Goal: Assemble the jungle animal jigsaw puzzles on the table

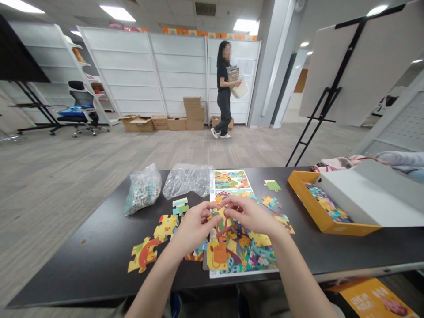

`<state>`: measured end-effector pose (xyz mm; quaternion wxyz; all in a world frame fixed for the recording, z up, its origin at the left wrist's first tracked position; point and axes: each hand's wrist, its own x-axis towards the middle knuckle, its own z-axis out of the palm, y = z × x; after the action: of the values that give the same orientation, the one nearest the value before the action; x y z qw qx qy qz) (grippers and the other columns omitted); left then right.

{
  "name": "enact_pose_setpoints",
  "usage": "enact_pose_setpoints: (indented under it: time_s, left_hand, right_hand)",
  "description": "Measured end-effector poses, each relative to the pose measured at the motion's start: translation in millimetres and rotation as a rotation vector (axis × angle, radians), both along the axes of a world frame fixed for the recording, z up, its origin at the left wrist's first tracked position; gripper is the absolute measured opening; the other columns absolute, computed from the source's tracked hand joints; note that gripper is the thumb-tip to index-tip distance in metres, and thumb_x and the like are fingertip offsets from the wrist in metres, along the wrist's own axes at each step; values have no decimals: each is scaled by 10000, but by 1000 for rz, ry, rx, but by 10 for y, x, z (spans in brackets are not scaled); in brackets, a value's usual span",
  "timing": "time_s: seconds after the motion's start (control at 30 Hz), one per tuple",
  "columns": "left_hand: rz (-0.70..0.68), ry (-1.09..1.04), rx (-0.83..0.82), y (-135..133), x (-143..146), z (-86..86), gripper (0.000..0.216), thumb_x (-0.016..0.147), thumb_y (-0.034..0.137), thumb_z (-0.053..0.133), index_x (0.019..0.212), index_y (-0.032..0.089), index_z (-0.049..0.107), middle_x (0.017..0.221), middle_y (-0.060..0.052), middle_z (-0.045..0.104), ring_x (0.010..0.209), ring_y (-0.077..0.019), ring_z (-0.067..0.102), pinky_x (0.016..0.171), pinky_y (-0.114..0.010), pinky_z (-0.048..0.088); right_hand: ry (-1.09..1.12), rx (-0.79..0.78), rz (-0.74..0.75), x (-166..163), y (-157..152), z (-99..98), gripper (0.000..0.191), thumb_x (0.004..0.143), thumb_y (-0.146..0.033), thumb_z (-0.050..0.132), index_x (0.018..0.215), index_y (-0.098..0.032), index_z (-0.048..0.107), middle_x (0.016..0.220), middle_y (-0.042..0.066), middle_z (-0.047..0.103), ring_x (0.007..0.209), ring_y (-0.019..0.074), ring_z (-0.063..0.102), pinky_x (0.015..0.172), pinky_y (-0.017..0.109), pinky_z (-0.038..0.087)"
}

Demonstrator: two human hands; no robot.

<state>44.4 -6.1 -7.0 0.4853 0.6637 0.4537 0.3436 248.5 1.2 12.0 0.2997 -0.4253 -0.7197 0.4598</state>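
Observation:
Over a printed picture sheet [243,274], my left hand [199,222] and my right hand [247,215] meet with bent fingers around a yellow and green jigsaw puzzle piece [220,219]. Both hands pinch its sides, and the fingertips cover part of its edges. Just below lies a yellow and orange puzzle piece [217,255] on the sheet. To the left of my left hand are loose pieces: a yellow one [166,225], a blue and green one [180,206] and one with a red-orange shape [144,255]. Beyond my right hand lie a green piece [272,185] and a multicoloured piece [270,202].
A clear bag of puzzle pieces [144,189] and a crumpled clear bag [187,180] sit at the table's back left. An orange box [326,227] stands open on the right, with folded cloth [347,162] behind it. A person [224,90] walks beyond the table.

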Motion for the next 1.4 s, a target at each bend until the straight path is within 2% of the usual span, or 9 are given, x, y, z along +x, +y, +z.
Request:
enact_pose_setpoints:
  time_s: [0.13, 0.2, 0.33, 0.47, 0.57, 0.63, 0.83, 1.2, 1.4]
  left_hand:
    - [35, -182, -128, 26, 26, 51, 309, 776, 393, 742, 909, 181, 562, 749, -17, 727, 693, -169, 693, 657, -253, 497]
    - [56, -260, -152, 41, 42, 60, 335, 764, 407, 761, 882, 187, 537, 764, -16, 735, 688, -155, 690, 660, -245, 497]
    - [74, -321, -153, 93, 90, 43, 375, 757, 415, 779, 862, 198, 491, 724, 9, 720, 646, -128, 667, 624, -215, 473]
    - [-10, -262, -125, 140, 149, 17, 390, 783, 381, 759, 1024, 201, 512, 740, 8, 713, 683, -156, 688, 626, -233, 489]
    - [-119, -212, -62, 133, 170, -6, 536, 783, 296, 746, 1247, 212, 491, 818, 5, 712, 709, -158, 689, 671, -263, 523]
    - [-169, -171, -3, 114, 169, -22, 610, 774, 227, 733, 1325, 235, 473, 904, 2, 711, 727, -143, 678, 717, -273, 539]
    - [-118, -23, 155, 90, 152, -70, 593, 779, 155, 688, 1334, 259, 508, 869, 32, 673, 703, -129, 635, 710, -264, 544]
    - [-99, 37, 218, 63, 137, -81, 571, 809, 172, 653, 1354, 255, 502, 956, -3, 703, 767, -152, 645, 743, -278, 534]
    - [-31, 75, 257, 46, 125, -65, 594, 779, 164, 673, 1343, 277, 523, 1072, -21, 689, 798, -156, 647, 720, -273, 536]
  right_hand:
    - [114, 7, -123, 42, 32, -64, 300, 917, -409, 608, 1131, -200, 598, 852, 10, 655, 719, 148, 630, 640, 267, 490]
    - [126, -17, -96, 75, 33, -59, 306, 920, -461, 599, 1056, -187, 621, 862, 22, 655, 732, 147, 617, 635, 266, 478]
    - [119, -105, 9, 154, 13, -41, 281, 893, -459, 639, 850, -184, 599, 740, 8, 653, 682, 144, 611, 632, 267, 453]
    - [159, -138, -41, 249, 40, -97, 289, 880, -462, 652, 824, -189, 575, 743, 7, 665, 653, 131, 598, 617, 258, 429]
    - [144, -129, -75, 302, 79, -145, 296, 873, -468, 653, 824, -186, 581, 727, 10, 658, 647, 129, 578, 628, 264, 431]
    - [126, -116, -80, 317, 94, -158, 296, 869, -467, 654, 812, -186, 580, 720, 12, 653, 655, 134, 578, 636, 269, 435]
    - [123, -99, -68, 314, 101, -162, 298, 880, -470, 639, 808, -186, 585, 737, 13, 647, 674, 135, 581, 653, 270, 444]
    - [154, -132, -23, 318, 111, -153, 333, 877, -517, 642, 839, -189, 600, 736, 12, 663, 664, 143, 600, 667, 285, 472]
    - [150, -143, -36, 287, 105, -138, 344, 860, -538, 648, 818, -201, 595, 727, 10, 669, 663, 153, 614, 662, 290, 471]
